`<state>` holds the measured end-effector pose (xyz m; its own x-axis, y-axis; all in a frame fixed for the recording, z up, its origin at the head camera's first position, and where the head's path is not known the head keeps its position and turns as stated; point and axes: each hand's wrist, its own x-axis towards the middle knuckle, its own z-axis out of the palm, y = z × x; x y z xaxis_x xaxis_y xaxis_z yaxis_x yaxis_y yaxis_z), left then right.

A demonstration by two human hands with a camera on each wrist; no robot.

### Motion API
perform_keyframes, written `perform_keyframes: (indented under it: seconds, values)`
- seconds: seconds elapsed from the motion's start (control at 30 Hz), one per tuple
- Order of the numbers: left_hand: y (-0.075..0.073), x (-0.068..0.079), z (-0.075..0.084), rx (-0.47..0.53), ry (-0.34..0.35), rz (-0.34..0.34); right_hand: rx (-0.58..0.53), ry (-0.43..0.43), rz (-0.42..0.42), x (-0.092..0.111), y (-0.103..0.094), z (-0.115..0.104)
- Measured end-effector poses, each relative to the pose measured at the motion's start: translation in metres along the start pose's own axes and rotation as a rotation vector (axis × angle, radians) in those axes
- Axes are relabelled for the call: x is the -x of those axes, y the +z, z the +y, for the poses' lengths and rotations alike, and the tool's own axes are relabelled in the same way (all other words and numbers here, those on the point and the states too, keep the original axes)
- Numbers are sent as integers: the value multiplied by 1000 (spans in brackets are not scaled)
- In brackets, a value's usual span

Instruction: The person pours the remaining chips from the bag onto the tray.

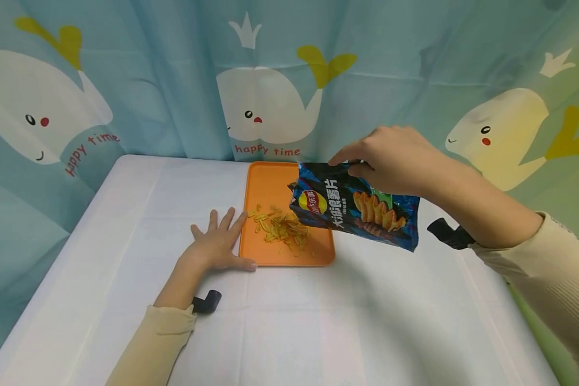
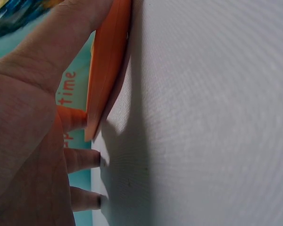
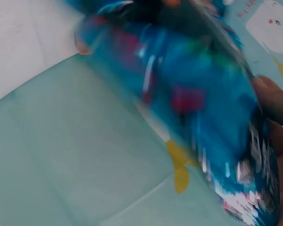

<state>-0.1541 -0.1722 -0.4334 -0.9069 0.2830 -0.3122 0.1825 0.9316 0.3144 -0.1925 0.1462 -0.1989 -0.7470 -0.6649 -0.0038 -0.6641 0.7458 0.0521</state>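
Observation:
A dark blue potato chip bag [image 1: 352, 206] hangs tilted over the right part of an orange tray [image 1: 265, 185], its mouth end toward the left. My right hand [image 1: 391, 158] pinches the bag along its upper edge; in the right wrist view the chip bag [image 3: 188, 94] is blurred. Ridged potato chips [image 1: 284, 228] lie in a loose heap on the tray. With fingers spread, my left hand [image 1: 217, 244] touches the tray's left edge. In the left wrist view the thumb lies against the tray [image 2: 108, 56], while other fingertips [image 2: 87, 200] rest on the table.
The tray stands on a table with a white cloth [image 1: 289, 321]. Behind the table hangs a blue curtain [image 1: 173, 80] printed with whales. Black wrist mounts [image 1: 207, 302] show at both wrists.

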Motion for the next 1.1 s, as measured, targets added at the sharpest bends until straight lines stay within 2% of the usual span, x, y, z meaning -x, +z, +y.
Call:
perform_keyframes:
  seconds: [0.63, 0.9, 1.1]
  values:
    - [0, -1, 2, -4, -11, -9, 9, 10, -37, 0, 0, -1]
    - [0, -1, 1, -8, -19, -13, 46, -14, -93, -11, 3, -8]
    - [1, -2, 2, -5, -10, -9, 60, -38, -87, -16, 1, -14]
